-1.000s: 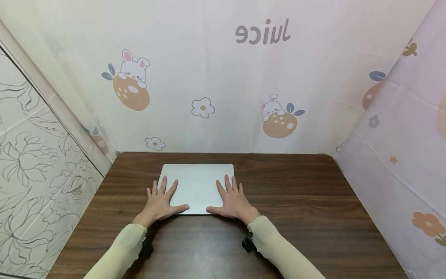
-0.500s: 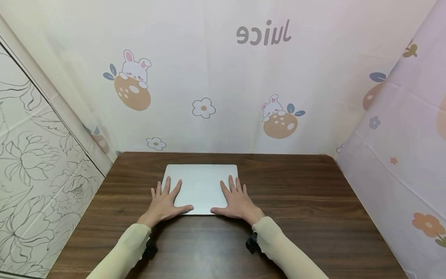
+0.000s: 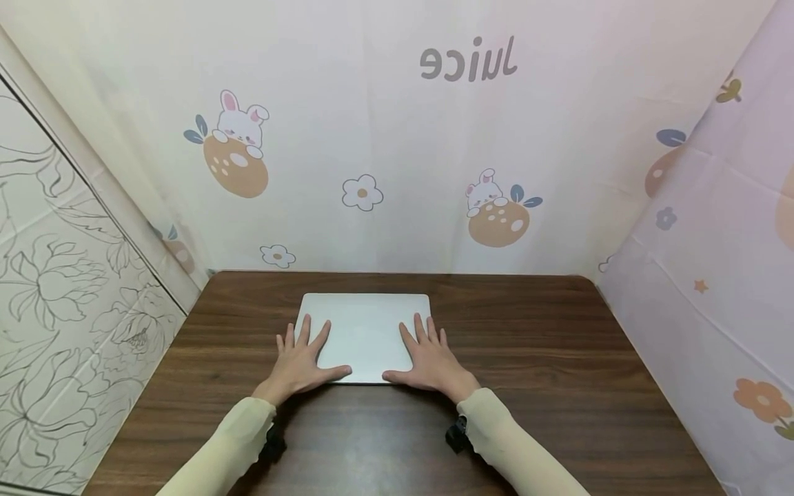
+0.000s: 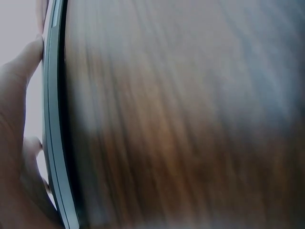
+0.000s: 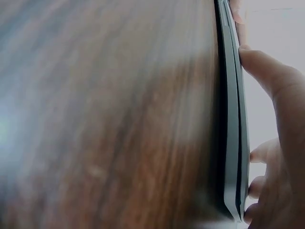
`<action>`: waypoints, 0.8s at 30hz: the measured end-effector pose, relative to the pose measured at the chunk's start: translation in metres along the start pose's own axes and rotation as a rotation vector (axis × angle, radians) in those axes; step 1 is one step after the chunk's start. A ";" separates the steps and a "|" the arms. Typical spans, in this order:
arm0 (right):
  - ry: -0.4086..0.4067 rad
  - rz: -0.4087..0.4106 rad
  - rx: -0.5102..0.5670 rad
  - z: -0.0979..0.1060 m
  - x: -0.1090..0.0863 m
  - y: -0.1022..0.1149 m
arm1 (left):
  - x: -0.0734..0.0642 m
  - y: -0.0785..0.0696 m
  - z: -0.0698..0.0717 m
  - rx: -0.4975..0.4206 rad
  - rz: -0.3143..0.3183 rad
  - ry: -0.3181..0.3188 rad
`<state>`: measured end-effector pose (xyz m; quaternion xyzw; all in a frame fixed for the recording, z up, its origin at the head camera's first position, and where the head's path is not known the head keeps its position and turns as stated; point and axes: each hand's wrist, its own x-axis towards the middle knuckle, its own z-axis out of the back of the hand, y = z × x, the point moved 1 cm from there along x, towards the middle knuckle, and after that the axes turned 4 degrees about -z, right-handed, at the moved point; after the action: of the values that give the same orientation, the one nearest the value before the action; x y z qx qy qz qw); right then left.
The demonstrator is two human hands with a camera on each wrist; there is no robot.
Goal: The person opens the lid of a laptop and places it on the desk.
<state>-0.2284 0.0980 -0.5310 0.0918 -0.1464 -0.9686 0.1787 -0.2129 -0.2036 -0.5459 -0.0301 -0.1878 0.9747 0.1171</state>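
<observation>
A closed laptop point(image 3: 364, 337) with a plain pale lid lies flat on the dark wood-grain tabletop point(image 3: 527, 344), near its far edge and a little left of the middle. The left hand point(image 3: 296, 368) rests on the laptop's near left part, the right hand point(image 3: 434, 365) on its near right part. On both hands the fingers are straight and spread well apart, clamped on nothing. The two thumbs lie along the near edge and point toward each other, a gap between them; the outermost fingers reach past the laptop's left and right sides. Each wrist view shows a thumb touching the rim of the lid, and the laptop's edge as two thin layers with a dark strip beneath.

Pale sleeves point(image 3: 515, 444) cover both forearms, and a small black device point(image 3: 273, 444) sits under each wrist. Beyond the tabletop hangs a whitish curtain point(image 3: 397, 138) printed with rabbits, flowers and a mirrored word "Juice". At the left stands a white panel point(image 3: 49, 296) with black line-drawn flowers.
</observation>
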 end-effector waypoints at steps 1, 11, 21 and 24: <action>-0.001 -0.001 0.003 0.000 -0.001 -0.001 | 0.000 -0.001 0.000 -0.004 -0.001 0.001; 0.004 -0.020 -0.001 0.004 -0.008 -0.010 | 0.002 -0.012 -0.003 -0.025 -0.016 0.013; 0.008 -0.025 -0.013 0.007 -0.012 -0.021 | 0.006 -0.022 -0.007 -0.038 -0.016 0.039; -0.002 -0.019 -0.016 0.008 -0.013 -0.024 | 0.007 -0.025 -0.007 -0.041 -0.013 0.032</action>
<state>-0.2260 0.1262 -0.5289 0.0909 -0.1379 -0.9715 0.1703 -0.2134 -0.1766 -0.5429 -0.0468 -0.2061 0.9693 0.1260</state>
